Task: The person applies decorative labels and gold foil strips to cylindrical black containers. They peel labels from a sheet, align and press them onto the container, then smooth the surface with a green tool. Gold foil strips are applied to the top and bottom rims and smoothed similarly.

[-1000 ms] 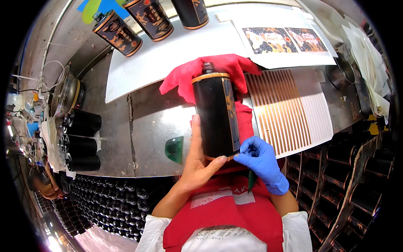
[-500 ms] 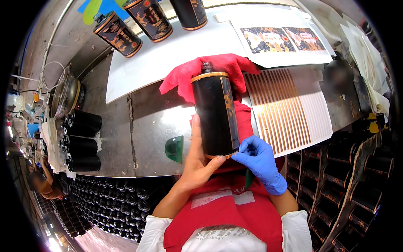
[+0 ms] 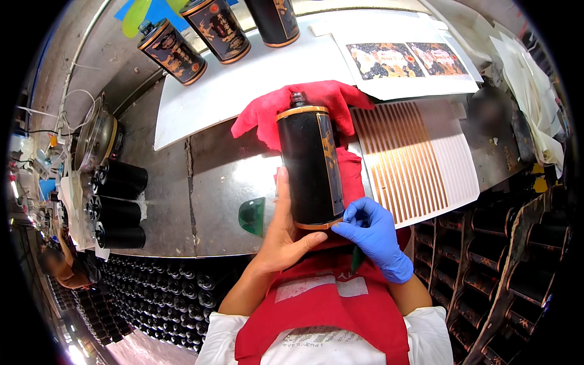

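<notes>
A black bottle with a patterned label on its right side lies with its neck away from me, on a red cloth. Round its base runs a gold strip, and another gold band circles the shoulder. My bare left hand steadies the bottle from the left, fingers along its side, thumb just below the base. In a blue glove, my right hand pinches the gold strip at the base's right edge. A dark green scraper shows under that hand; its grip is partly hidden.
Left of the bottle lies a green translucent piece. A white sheet of gold strips is on the right. Labelled bottles stand at the back, beside printed labels. Black bottles lie at left; racks hold more below.
My left thumb has drawn slightly down from the bottle's base. The gloved right hand has shifted a little left along the base edge, still pinching.
</notes>
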A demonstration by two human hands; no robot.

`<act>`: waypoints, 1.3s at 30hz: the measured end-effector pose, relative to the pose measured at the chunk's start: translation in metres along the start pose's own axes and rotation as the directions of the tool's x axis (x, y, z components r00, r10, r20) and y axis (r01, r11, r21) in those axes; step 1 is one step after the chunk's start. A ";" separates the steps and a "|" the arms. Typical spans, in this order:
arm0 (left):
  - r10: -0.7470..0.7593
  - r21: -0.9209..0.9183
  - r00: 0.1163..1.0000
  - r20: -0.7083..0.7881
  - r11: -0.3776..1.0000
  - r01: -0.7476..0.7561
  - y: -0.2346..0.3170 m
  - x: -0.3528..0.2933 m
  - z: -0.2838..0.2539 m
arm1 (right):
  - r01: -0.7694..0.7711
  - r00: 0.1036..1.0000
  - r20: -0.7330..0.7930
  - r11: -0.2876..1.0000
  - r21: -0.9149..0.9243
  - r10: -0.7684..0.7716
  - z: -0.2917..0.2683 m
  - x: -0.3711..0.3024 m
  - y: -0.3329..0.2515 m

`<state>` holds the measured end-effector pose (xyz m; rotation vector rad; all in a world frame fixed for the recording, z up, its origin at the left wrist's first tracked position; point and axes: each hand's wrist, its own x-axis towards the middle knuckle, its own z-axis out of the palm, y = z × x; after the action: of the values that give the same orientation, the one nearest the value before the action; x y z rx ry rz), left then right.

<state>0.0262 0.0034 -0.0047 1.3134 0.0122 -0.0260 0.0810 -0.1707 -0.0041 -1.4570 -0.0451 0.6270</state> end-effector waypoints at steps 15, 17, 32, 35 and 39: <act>0.010 -0.004 1.000 0.008 1.000 -0.010 -0.004 -0.001 -0.003 | 0.054 0.998 -0.010 0.998 -0.028 -0.055 0.001 0.002 0.003; 0.007 -0.017 1.000 -0.021 1.000 -0.008 -0.003 -0.001 -0.002 | 0.024 0.999 0.025 0.999 0.030 -0.025 -0.002 0.001 0.001; 0.006 -0.161 0.999 -0.053 0.987 -0.014 0.000 0.000 0.002 | 0.007 1.000 0.031 0.995 -0.100 -0.004 -0.002 -0.002 0.002; -0.008 -0.124 0.997 -0.080 0.992 -0.002 0.004 0.002 0.007 | -0.001 1.000 0.001 0.991 -0.131 0.001 0.001 -0.001 0.001; 0.053 0.033 0.995 -0.086 0.998 -0.050 -0.002 0.002 0.006 | 0.002 1.000 0.007 0.994 -0.105 -0.001 0.000 0.000 0.004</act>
<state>0.0285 -0.0027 -0.0047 1.3446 0.0526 0.0754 0.0793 -0.1703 -0.0082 -1.5559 -0.0858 0.6369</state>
